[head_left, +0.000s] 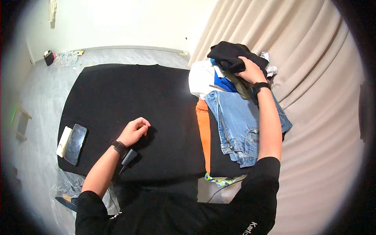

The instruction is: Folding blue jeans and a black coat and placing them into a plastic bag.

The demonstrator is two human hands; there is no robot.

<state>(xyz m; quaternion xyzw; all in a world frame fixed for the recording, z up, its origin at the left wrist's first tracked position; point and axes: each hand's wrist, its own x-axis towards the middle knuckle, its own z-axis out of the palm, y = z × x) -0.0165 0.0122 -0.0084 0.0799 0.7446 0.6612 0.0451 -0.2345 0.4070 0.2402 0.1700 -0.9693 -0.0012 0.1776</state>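
Note:
My right hand (pixel 252 72) reaches to the far right, its fingers and thumb closed on a bunched black garment (pixel 231 55) on top of a clothes pile. White cloth (pixel 201 78), bright blue cloth (pixel 224 84) and olive cloth (pixel 239 84) show beneath it. Nearer to me, blue jeans (pixel 235 117) lie under my right forearm, with an orange strip of cloth (pixel 203 133) along their left side. Over the middle of the black-covered table (pixel 156 90), my left hand (pixel 135 131) is loosely curled, with nothing seen in it. A dark strap circles each wrist.
A phone (pixel 75 144) and a white slim block (pixel 64 141) lie at the table's left edge. Beside my left wrist is a small grey device (pixel 128 157) with a cable. A beige curtain (pixel 313 117) hangs along the right. Clear plastic (pixel 70 182) sits below the near left edge.

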